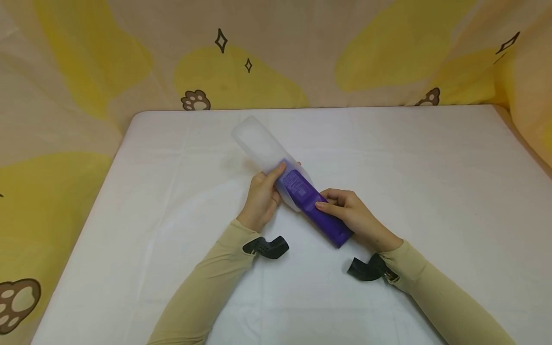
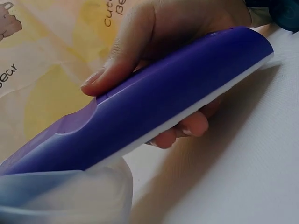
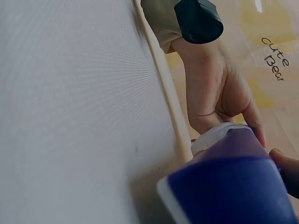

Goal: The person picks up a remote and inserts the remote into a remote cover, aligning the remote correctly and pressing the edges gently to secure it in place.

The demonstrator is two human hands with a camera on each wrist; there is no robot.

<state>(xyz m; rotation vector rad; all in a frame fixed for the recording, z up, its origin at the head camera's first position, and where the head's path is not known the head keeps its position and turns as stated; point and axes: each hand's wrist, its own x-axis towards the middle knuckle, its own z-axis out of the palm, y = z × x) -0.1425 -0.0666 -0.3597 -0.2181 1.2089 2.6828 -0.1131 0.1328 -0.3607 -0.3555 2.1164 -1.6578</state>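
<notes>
Khaki sleeves lie nearest us, rising from the bottom edge of the head view, one left of centre and one at lower right; at each cuff we see a black wrist mount; beyond them both hands meet around the middle of the frame, over a bench spread with white cloth; the left hand grips a translucent case, its thumb on top and its other fingers curled beneath, mostly hidden from us; that case slants from upper centre down toward the middle; we find the purple device continuing the same slant toward lower right, its upper end showing paler through the case, its lower part out in the open; small pale print marks its face, too fine for us to read; the right hand holds the open part, its fingers pinching the device, thumb on top; in the left wrist view we see fingertips against the device's white underside, and the case's rim at lower left; behind the bench a yellow and beige curtain fills the top of the head view, printed with paw marks and outlined stars.
</notes>
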